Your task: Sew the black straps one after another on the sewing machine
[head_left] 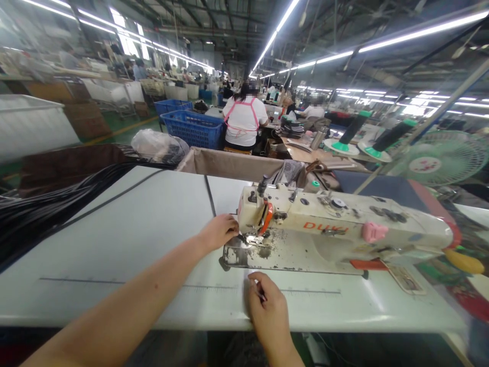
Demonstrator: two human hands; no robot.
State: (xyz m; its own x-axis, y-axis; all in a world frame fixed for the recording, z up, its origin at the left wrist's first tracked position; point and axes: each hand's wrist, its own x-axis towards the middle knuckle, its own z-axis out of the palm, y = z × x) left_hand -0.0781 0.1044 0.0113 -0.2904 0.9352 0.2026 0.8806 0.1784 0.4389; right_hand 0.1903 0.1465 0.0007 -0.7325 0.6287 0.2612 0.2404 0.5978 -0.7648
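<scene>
At the needle end of a cream sewing machine (305,224), my left hand (220,232) is closed, its fingertips pinched together beside the presser foot (254,238). What lies between those fingers is hidden. A narrow dark strip (209,196) runs from the table's back edge down to behind this hand; I cannot tell whether the fingers hold it. Nearer the front edge, my right hand (269,306) hovers over or rests on the pale table, with curled fingers and the thumb close to the index finger. Any small thing in its grip cannot be made out.
Long black strips (76,199) lie heaped on the table's left side. A ruler scale (317,292) marks the tabletop (153,239). Behind stand a fabric-lined bin (237,160), thread cones (351,130) and blue crates (194,127). A fan (439,158) is at right; a co-worker (244,120) sits ahead.
</scene>
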